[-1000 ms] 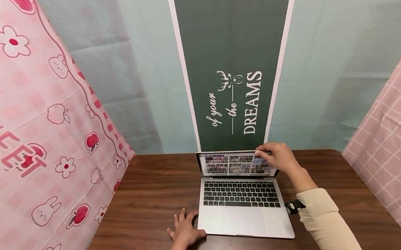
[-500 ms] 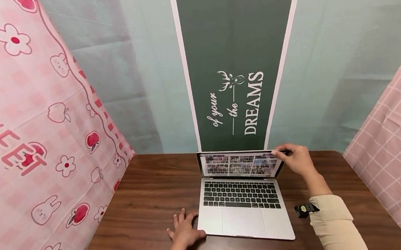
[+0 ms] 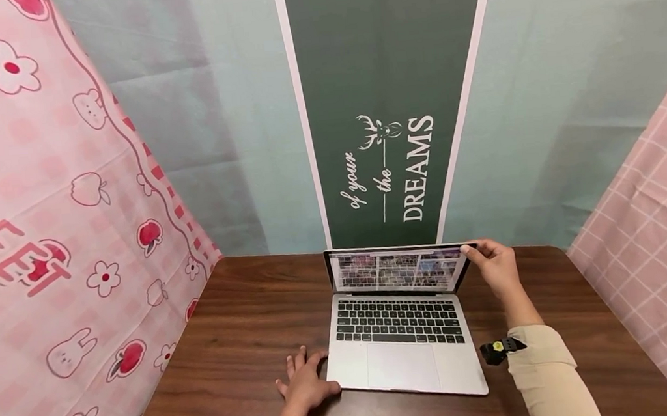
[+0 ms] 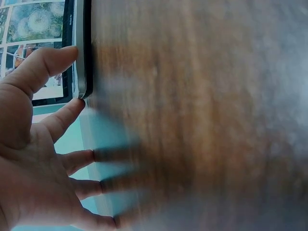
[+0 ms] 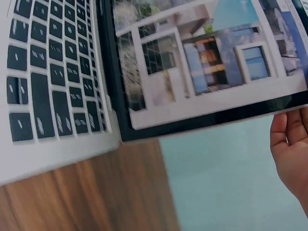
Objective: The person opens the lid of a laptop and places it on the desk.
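Note:
A silver laptop [image 3: 405,369] sits raised open on the wooden table, its black keys facing me and photo tiles lit on its screen [image 3: 394,273]. At the screen's upper right corner my right hand [image 3: 498,270] pinches the edge, thumb in front and fingers behind. In the right wrist view, that hand [image 5: 292,149] shows only in part at the lid's edge. My left hand [image 3: 306,381] rests beside the base's near left corner with fingers spread on the table. Up close in the left wrist view, the left hand's [image 4: 33,144] thumb and forefinger touch the base's corner.
Brown wood-grain table [image 3: 242,319] surrounds the laptop. Behind its back edge hangs a pale green cloth with a dark green panel [image 3: 380,47]. Pink printed cloths line the left [image 3: 78,254] and right [image 3: 658,228] sides. A black wristband [image 3: 500,349] is on the right wrist.
My right hand has slid rightward along the screen's top edge to its corner. The left hand and the laptop base stay in place. The head view has shifted slightly.

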### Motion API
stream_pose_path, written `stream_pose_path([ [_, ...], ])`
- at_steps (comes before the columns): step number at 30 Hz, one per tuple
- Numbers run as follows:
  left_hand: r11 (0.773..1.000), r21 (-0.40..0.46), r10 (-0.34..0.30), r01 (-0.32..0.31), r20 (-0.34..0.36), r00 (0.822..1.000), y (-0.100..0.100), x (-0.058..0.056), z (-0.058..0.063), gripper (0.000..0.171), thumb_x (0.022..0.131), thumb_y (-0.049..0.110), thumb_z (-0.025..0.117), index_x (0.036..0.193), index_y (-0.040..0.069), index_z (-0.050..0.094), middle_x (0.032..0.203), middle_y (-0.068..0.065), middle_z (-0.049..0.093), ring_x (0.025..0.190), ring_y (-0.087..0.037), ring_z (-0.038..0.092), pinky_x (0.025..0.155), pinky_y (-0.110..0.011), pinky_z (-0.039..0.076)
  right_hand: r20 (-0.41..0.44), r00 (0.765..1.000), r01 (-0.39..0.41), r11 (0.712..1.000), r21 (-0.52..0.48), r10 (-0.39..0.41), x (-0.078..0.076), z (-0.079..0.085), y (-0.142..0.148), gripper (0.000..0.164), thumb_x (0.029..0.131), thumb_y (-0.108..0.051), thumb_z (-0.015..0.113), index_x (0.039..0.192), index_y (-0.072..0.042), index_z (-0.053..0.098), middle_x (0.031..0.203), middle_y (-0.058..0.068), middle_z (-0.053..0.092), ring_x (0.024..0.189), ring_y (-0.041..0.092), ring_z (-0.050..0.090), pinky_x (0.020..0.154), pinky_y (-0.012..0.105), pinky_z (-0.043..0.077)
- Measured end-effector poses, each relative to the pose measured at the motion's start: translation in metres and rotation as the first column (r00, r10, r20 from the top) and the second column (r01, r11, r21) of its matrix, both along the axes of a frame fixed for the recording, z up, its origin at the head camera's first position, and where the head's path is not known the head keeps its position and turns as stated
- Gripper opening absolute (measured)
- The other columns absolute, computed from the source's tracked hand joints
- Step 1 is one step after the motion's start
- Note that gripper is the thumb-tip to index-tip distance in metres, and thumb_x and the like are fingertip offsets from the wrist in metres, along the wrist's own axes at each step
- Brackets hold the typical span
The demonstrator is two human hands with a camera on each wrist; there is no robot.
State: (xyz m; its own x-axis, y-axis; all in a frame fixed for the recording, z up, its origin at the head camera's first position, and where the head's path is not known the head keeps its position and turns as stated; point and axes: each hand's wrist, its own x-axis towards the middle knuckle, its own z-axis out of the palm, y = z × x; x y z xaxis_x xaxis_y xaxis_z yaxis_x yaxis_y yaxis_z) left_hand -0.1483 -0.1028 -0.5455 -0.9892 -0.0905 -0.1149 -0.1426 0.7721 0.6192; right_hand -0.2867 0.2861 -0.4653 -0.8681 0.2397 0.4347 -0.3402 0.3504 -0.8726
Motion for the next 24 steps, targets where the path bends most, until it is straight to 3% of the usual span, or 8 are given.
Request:
stream_pose_path([
  [3, 1.0, 0.012, -0.005, 0.005, -0.009, 1.0, 0.001, 0.0, 0.0, 0.067, 0.048, 0.023, 0.08, 0.113, 0.021, 0.064, 0.14, -0.021, 0.035, 0.13, -0.05, 0.017, 0.086, -0.078, 0.004, 0.008, 1.0, 0.009, 0.976, -0.22, -0.007, -0.003, -0.003, -0.003, 0.007, 0.083, -0.004, 0.069, 0.079, 0.001, 0.067, 0.062, -0.008, 0.054, 0.064, 0.009, 0.043, 0.056, 0.02, 0.037],
  [5, 1.0, 0.015, -0.004, 0.004, -0.014, 1.0, 0.001, 0.0, -0.001, 0.067, 0.048, 0.023, 0.08, 0.113, 0.021, 0.064, 0.14, -0.021, 0.035, 0.13, -0.05, 0.017, 0.087, -0.077, 0.004, 0.015, 1.0, 0.027, 0.95, -0.312, -0.023, -0.005, -0.005, -0.006, 0.012, 0.082, 0.0, 0.068, 0.072, -0.006, 0.065, 0.058, -0.008, 0.051, 0.063, 0.008, 0.042, 0.056, 0.019, 0.037],
  [8, 1.0, 0.015, -0.006, 0.007, -0.017, 1.0, 0.001, -0.001, -0.001, 0.067, 0.047, 0.023, 0.081, 0.112, 0.02, 0.064, 0.14, -0.021, 0.035, 0.13, -0.05, 0.017, 0.087, -0.077, 0.004, 0.027, 0.999, 0.036, 0.913, -0.407, -0.027, -0.01, -0.008, -0.009, 0.019, 0.082, 0.001, 0.067, 0.069, -0.012, 0.064, 0.057, -0.007, 0.05, 0.06, 0.007, 0.044, 0.054, 0.018, 0.038],
  [13, 1.0, 0.023, 0.001, 0.0, -0.013, 1.0, 0.0, 0.0, -0.002, 0.067, 0.047, 0.022, 0.08, 0.113, 0.02, 0.064, 0.14, -0.021, 0.035, 0.13, -0.05, 0.017, 0.087, -0.078, 0.003, -0.013, 1.0, -0.028, 0.841, -0.54, 0.025, -0.02, -0.013, -0.014, 0.011, 0.083, -0.001, 0.068, 0.075, -0.009, 0.07, 0.06, -0.005, 0.06, 0.053, 0.007, 0.047, 0.048, 0.017, 0.038],
  [16, 1.0, 0.015, 0.002, -0.002, -0.011, 1.0, 0.0, 0.0, -0.002, 0.067, 0.047, 0.022, 0.08, 0.113, 0.02, 0.064, 0.14, -0.021, 0.035, 0.13, -0.05, 0.017, 0.087, -0.078, 0.003, -0.022, 0.999, -0.036, 0.809, -0.586, 0.029, -0.026, -0.015, -0.017, 0.01, 0.083, -0.002, 0.068, 0.078, -0.01, 0.072, 0.065, -0.004, 0.064, 0.054, 0.007, 0.05, 0.049, 0.017, 0.039],
  [19, 1.0, 0.005, 0.001, -0.001, -0.004, 1.0, 0.0, -0.001, -0.002, 0.068, 0.048, 0.022, 0.08, 0.113, 0.021, 0.064, 0.14, -0.02, 0.035, 0.13, -0.05, 0.018, 0.087, -0.078, 0.004, 0.023, 1.0, 0.012, 0.783, -0.622, 0.003, -0.03, -0.017, -0.019, 0.011, 0.082, -0.004, 0.069, 0.077, -0.013, 0.072, 0.067, -0.003, 0.066, 0.057, 0.008, 0.053, 0.051, 0.019, 0.041],
  [24, 1.0, -0.004, 0.008, -0.008, 0.002, 1.0, 0.001, -0.002, -0.003, 0.068, 0.048, 0.023, 0.082, 0.113, 0.021, 0.064, 0.139, -0.021, 0.036, 0.13, -0.049, 0.019, 0.086, -0.078, 0.005, 0.107, 0.994, 0.093, 0.778, -0.621, -0.034, -0.035, -0.021, -0.021, 0.008, 0.081, -0.008, 0.072, 0.078, -0.016, 0.071, 0.07, -0.005, 0.065, 0.061, 0.008, 0.055, 0.055, 0.022, 0.044],
])
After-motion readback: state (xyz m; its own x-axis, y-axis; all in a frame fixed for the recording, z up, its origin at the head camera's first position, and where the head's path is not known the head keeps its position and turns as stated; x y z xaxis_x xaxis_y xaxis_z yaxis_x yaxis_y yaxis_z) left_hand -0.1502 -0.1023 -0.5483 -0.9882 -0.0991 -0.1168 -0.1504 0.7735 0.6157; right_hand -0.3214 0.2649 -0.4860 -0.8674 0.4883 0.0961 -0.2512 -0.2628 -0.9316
